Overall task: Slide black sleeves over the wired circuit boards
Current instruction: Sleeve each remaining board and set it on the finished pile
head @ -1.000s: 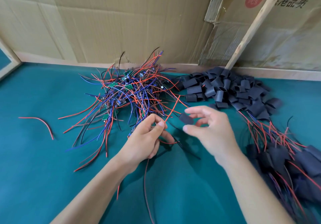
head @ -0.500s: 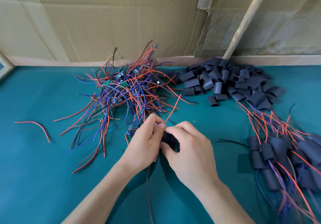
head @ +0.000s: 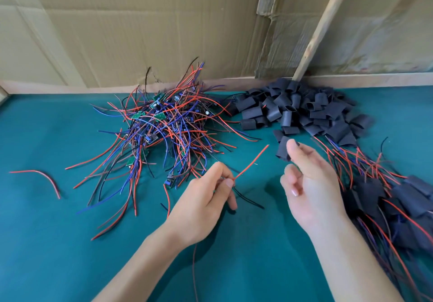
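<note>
My left hand [head: 206, 198] pinches one wired circuit board at the point where its wires meet. The board itself is mostly hidden by the fingers. Its red wire [head: 251, 162] points up and to the right, and a black wire [head: 248, 199] trails down to the right. My right hand [head: 309, 184] is a short way to the right and holds a black sleeve [head: 283, 149] between thumb and fingertips, clear of the red wire's tip. The pile of bare wired boards [head: 159, 128] lies behind my left hand. Loose black sleeves [head: 300, 109] are heaped at the back right.
Sleeved boards with red and blue wires [head: 398, 203] are piled at the right edge. A loose red wire [head: 39, 177] lies far left on the green table [head: 58, 243]. Cardboard walls [head: 140, 32] and a leaning wooden stick [head: 321, 27] close off the back.
Half a second ago both hands were together at the board. They have since moved apart, and my right hand now sits up and to the right with a sleeve in it.
</note>
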Available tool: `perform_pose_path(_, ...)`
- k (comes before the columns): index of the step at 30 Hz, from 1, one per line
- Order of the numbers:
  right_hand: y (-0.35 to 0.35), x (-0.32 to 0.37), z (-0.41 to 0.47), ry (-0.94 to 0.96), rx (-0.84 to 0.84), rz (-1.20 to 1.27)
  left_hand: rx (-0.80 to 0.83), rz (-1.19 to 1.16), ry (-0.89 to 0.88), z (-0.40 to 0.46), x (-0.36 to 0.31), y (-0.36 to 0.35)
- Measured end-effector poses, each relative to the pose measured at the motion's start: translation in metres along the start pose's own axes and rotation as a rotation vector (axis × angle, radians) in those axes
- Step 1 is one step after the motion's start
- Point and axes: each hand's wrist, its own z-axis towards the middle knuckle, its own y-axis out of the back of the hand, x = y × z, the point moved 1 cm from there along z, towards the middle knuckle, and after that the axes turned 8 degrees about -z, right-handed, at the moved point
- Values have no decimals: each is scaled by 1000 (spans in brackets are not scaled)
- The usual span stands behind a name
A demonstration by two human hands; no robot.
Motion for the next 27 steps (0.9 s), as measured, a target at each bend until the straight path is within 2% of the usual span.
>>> perform_pose_path(3,0,-1,1,-82,14,82,26,47,2,-1,0,-1)
perform_pose_path(7,-4,-3,-1,-101,34,199,36,97,-16,-1,-3,-4)
perform_pose_path(12,-6,-6,-2,-96,51,135,29,117,-24,-1,-3,-4)
perform_pose_path(17,-13,-12,-5,-51,157,33,-27,84,-21,0,-5,-4)
perform_pose_path(20,-19,-20,-10,-55,234,5,-78,14,5,0,-9,-3)
perform_pose_path(24,-21,-24,-13,-70,288,-62,-153,-211,113,0,-12,0)
perform_pose_path(27,-20,-23,-11,-83,291,-31,-143,-337,161,0,-13,2)
